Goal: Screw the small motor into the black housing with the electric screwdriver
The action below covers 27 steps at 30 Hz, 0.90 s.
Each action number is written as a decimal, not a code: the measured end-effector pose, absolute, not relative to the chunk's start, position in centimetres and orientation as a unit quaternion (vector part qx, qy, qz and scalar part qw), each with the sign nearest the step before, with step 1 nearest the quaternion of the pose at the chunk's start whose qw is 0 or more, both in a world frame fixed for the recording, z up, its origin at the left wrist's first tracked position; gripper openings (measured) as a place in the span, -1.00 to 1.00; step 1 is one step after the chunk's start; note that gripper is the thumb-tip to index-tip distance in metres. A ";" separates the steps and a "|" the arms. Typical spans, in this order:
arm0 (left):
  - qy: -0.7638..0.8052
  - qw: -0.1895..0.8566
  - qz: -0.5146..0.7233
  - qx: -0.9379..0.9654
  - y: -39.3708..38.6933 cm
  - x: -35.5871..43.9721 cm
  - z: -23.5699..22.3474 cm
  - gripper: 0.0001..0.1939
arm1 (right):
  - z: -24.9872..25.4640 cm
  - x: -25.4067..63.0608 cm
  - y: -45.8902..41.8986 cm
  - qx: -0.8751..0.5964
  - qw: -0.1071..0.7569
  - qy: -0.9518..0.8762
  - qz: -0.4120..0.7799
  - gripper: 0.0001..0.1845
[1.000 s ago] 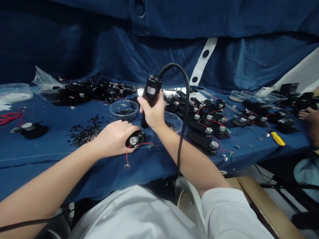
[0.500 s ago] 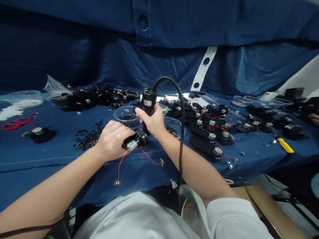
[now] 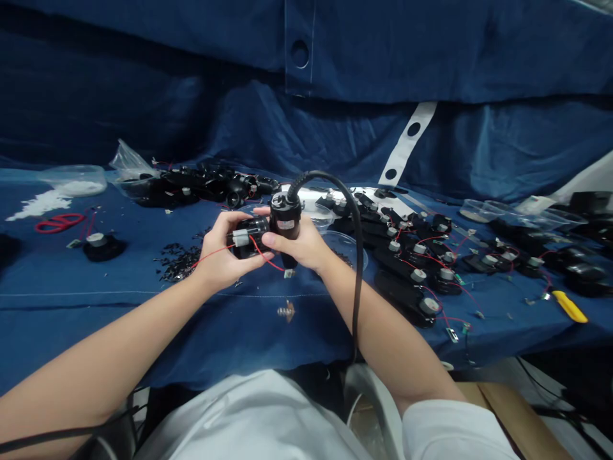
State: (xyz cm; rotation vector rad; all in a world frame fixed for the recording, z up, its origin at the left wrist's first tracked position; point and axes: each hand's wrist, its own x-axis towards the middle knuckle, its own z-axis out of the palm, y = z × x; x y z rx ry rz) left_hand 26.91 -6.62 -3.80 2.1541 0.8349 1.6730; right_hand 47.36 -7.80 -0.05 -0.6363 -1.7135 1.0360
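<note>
My left hand [image 3: 221, 254] is closed around a small black motor part [image 3: 248, 236] with red wires, lifted off the blue cloth. My right hand [image 3: 301, 246] grips a black corded electric screwdriver [image 3: 284, 220] upright, right beside that part; its thumb touches the red wire. The tool's black cable [image 3: 355, 255] arcs over my right forearm and down off the table edge. A loose pile of small black screws [image 3: 179, 259] lies just left of my hands.
Rows of black motor parts with red wires [image 3: 421, 268] cover the cloth at right. More black parts [image 3: 201, 182] sit at the back left near a plastic bag. Clear bowls [image 3: 347, 246], a single motor part [image 3: 101, 246], red scissors [image 3: 58, 222] and a yellow tool [image 3: 569, 305] lie around.
My left hand has lifted the motor part off the cloth and turned it on its side. My right hand brought the screwdriver down beside it.
</note>
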 end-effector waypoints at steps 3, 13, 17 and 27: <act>0.263 0.216 0.575 0.744 -6.6 27.3 -3.5 -0.29 | 0.2 47.2 -7.9 -0.302 0.517 -0.687 0.412 -0.41; 0.179 0.416 0.585 0.673 -6.0 28.0 -4.1 -0.40 | 0.6 47.0 -8.0 -0.324 0.553 -0.661 0.391 -0.55; 0.189 0.448 0.587 0.647 -6.0 28.2 -4.3 -0.37 | 0.5 46.8 -8.1 -0.310 0.566 -0.655 0.394 -0.56; 0.228 0.344 0.559 0.719 -6.0 27.7 -4.2 -0.31 | 0.3 46.7 -7.8 -0.299 0.568 -0.649 0.408 -0.55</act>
